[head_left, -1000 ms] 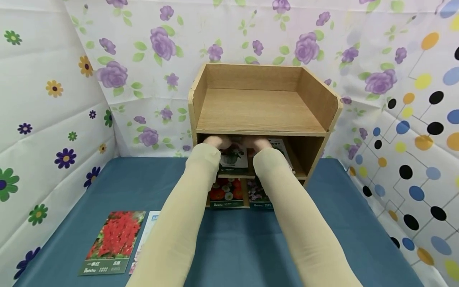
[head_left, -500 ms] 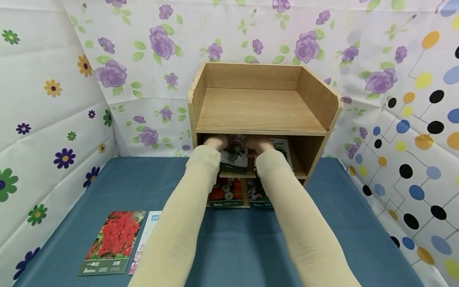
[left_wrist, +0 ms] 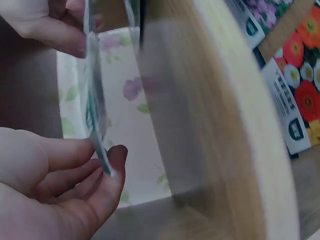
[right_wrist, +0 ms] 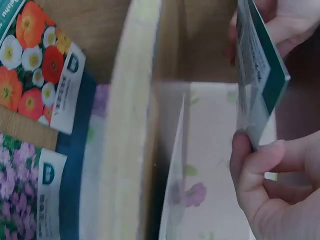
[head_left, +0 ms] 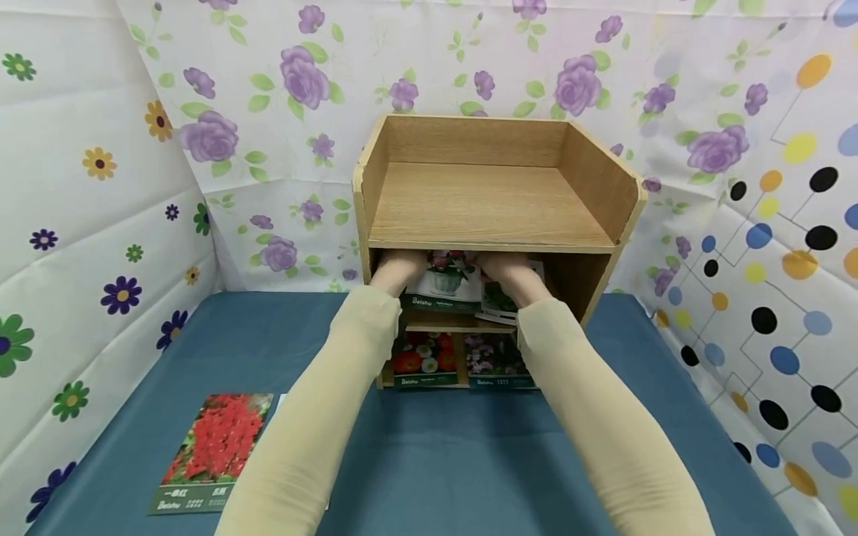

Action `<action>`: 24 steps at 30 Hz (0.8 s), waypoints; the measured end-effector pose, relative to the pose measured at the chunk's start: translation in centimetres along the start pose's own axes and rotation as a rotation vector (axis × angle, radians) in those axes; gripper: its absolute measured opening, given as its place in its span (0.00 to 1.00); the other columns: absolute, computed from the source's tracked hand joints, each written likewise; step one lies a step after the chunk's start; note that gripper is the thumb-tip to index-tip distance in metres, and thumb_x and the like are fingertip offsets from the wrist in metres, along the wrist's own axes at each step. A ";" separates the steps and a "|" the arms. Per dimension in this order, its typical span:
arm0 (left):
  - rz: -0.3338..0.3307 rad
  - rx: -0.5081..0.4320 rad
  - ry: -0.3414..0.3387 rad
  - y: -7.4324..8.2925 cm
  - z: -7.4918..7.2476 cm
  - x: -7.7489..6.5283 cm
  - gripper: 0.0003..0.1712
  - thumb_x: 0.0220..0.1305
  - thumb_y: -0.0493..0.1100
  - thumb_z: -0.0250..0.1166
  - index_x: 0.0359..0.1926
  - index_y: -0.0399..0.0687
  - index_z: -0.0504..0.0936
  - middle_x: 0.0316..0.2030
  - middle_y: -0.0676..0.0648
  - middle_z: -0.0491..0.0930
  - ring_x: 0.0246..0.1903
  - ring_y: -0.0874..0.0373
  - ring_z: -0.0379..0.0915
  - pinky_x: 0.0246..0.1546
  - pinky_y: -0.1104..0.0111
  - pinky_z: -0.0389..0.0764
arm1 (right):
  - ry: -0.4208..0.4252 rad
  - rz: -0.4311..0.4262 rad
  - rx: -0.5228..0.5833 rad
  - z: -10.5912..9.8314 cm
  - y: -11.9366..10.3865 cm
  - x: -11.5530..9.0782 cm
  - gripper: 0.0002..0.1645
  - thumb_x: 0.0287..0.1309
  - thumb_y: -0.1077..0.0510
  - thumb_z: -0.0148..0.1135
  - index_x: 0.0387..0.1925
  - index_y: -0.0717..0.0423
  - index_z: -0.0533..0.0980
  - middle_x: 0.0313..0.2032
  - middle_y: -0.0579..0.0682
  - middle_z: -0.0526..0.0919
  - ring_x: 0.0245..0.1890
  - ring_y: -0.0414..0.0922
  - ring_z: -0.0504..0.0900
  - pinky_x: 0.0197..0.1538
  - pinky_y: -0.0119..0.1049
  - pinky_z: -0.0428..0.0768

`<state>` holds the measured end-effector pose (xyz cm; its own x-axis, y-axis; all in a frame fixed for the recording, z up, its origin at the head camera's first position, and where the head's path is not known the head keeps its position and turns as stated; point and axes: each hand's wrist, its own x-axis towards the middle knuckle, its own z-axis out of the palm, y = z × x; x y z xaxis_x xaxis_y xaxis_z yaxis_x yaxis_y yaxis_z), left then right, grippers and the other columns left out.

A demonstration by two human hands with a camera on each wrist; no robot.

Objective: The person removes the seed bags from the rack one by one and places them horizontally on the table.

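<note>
Inside the middle compartment of the wooden shelf (head_left: 491, 208), a seed packet (head_left: 444, 284) with a potted-flower picture is held up between both hands. My left hand (head_left: 400, 272) pinches its left edge between thumb and fingers; in the left wrist view the left hand (left_wrist: 65, 185) shows this grip closely. At the opposite edge, my right hand (head_left: 507, 274) pinches the packet too, seen in the right wrist view as the right hand (right_wrist: 275, 182). The packet (right_wrist: 255, 75) is clear of the shelf board there. Another packet (head_left: 497, 299) lies to its right, partly behind my right hand.
Below, on the bottom level, lie a red-and-white flower packet (head_left: 425, 359) and a purple flower packet (head_left: 494, 359). A red flower packet (head_left: 217, 447) rests on the blue tablecloth (head_left: 429, 461) at left, beside a white one mostly hidden by my left sleeve.
My right hand has shifted right and the hands stand wider apart. The held packet's picture shows more fully now. My left sleeve covers more of the white packet on the table.
</note>
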<state>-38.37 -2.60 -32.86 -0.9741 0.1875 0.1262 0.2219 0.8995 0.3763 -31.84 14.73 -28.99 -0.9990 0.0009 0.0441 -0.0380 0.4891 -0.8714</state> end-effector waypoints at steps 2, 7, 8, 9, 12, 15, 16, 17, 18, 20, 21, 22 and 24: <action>0.031 -0.028 0.068 -0.1 0.2 -0.5 0.28 0.76 0.43 0.41 0.74 0.47 0.60 0.70 0.40 0.58 0.66 0.50 0.56 0.65 0.62 0.61 | 0.026 -0.017 0.002 -0.2 0.2 -0.5 0.27 0.68 0.68 0.47 0.68 0.54 0.66 0.26 0.51 0.72 0.12 0.42 0.63 0.25 0.43 0.72; 0.063 -0.337 0.168 1.8 -2.5 -5.8 0.25 0.72 0.37 0.47 0.67 0.35 0.67 0.64 0.34 0.66 0.55 0.46 0.64 0.55 0.62 0.67 | 0.100 -0.090 0.064 -0.9 0.9 -2.2 0.27 0.66 0.69 0.52 0.66 0.58 0.68 0.39 0.55 0.76 0.17 0.50 0.72 0.31 0.49 0.78; 0.061 -0.394 0.161 2.3 -3.1 -7.0 0.25 0.70 0.34 0.51 0.66 0.34 0.68 0.64 0.34 0.66 0.54 0.45 0.65 0.53 0.61 0.68 | 0.108 -0.101 0.080 -1.0 1.1 -2.6 0.27 0.66 0.69 0.52 0.66 0.58 0.67 0.39 0.57 0.75 0.18 0.51 0.72 0.31 0.50 0.78; 0.076 -0.428 0.170 2.5 -3.3 -7.8 0.24 0.69 0.33 0.52 0.65 0.34 0.70 0.61 0.34 0.69 0.51 0.45 0.67 0.50 0.61 0.68 | 0.114 -0.112 0.091 -1.0 1.2 -3.0 0.27 0.66 0.70 0.53 0.65 0.58 0.68 0.37 0.58 0.75 0.18 0.53 0.73 0.31 0.52 0.78; 0.108 -0.459 0.171 2.4 -3.3 -9.3 0.14 0.70 0.34 0.55 0.53 0.35 0.79 0.49 0.35 0.76 0.39 0.48 0.70 0.41 0.61 0.70 | 0.125 -0.134 0.114 -1.0 1.6 -4.3 0.21 0.65 0.70 0.56 0.59 0.61 0.72 0.32 0.58 0.76 0.18 0.55 0.73 0.29 0.52 0.78; 0.092 -0.505 0.132 2.3 -3.2 -11.0 0.13 0.71 0.36 0.56 0.51 0.40 0.83 0.43 0.40 0.81 0.33 0.52 0.74 0.34 0.63 0.72 | 0.135 -0.122 0.117 -0.6 2.0 -5.9 0.18 0.64 0.67 0.58 0.55 0.60 0.75 0.32 0.56 0.80 0.18 0.55 0.75 0.27 0.48 0.78; 0.092 -0.512 0.122 2.3 -3.2 -11.5 0.14 0.71 0.37 0.57 0.52 0.41 0.83 0.44 0.41 0.82 0.34 0.53 0.76 0.34 0.64 0.74 | 0.136 -0.116 0.123 -0.5 2.3 -6.5 0.18 0.64 0.66 0.58 0.55 0.60 0.76 0.33 0.56 0.81 0.18 0.54 0.75 0.26 0.46 0.78; 0.090 -0.519 0.117 2.3 -3.1 -12.1 0.17 0.70 0.37 0.57 0.56 0.43 0.82 0.46 0.42 0.82 0.35 0.54 0.79 0.33 0.64 0.75 | 0.136 -0.109 0.133 -0.4 2.6 -7.1 0.20 0.64 0.65 0.58 0.57 0.60 0.75 0.34 0.56 0.82 0.18 0.53 0.75 0.25 0.44 0.78; 0.088 -0.524 0.111 2.3 -3.1 -12.7 0.19 0.70 0.38 0.57 0.60 0.43 0.79 0.48 0.42 0.82 0.38 0.54 0.80 0.34 0.64 0.77 | 0.137 -0.103 0.133 -0.3 2.8 -7.8 0.21 0.64 0.64 0.59 0.58 0.59 0.75 0.35 0.56 0.83 0.18 0.51 0.76 0.25 0.42 0.78; 0.106 -0.542 0.100 2.3 -3.0 -13.9 0.21 0.70 0.38 0.57 0.62 0.42 0.77 0.49 0.42 0.82 0.39 0.54 0.81 0.34 0.64 0.78 | 0.144 -0.097 0.154 0.0 3.3 -9.0 0.22 0.65 0.64 0.59 0.60 0.59 0.73 0.35 0.57 0.83 0.17 0.49 0.75 0.23 0.39 0.77; 0.115 -0.547 0.100 2.2 -2.8 -14.4 0.21 0.70 0.38 0.57 0.62 0.42 0.77 0.48 0.42 0.83 0.40 0.54 0.81 0.34 0.64 0.78 | 0.148 -0.096 0.162 0.2 3.5 -9.5 0.22 0.65 0.63 0.59 0.61 0.59 0.73 0.36 0.57 0.82 0.17 0.48 0.75 0.22 0.38 0.76; 0.126 -0.554 0.099 2.0 -2.7 -15.0 0.21 0.70 0.38 0.57 0.62 0.41 0.77 0.47 0.42 0.83 0.39 0.55 0.81 0.33 0.64 0.78 | 0.148 -0.099 0.165 0.3 3.7 -10.1 0.23 0.65 0.63 0.59 0.61 0.58 0.73 0.36 0.56 0.82 0.17 0.48 0.76 0.22 0.38 0.76; 0.131 -0.566 0.100 1.6 -2.3 -16.3 0.21 0.69 0.37 0.58 0.61 0.40 0.77 0.45 0.43 0.83 0.38 0.56 0.81 0.34 0.64 0.79 | 0.148 -0.107 0.172 0.9 4.1 -11.3 0.23 0.65 0.62 0.59 0.61 0.56 0.72 0.37 0.55 0.82 0.17 0.49 0.76 0.21 0.39 0.76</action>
<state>-22.08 -5.10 -32.21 -0.9345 0.2201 0.2798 0.3549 0.5156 0.7799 -20.70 15.95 -33.47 -0.9755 0.0909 0.2004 -0.1591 0.3378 -0.9277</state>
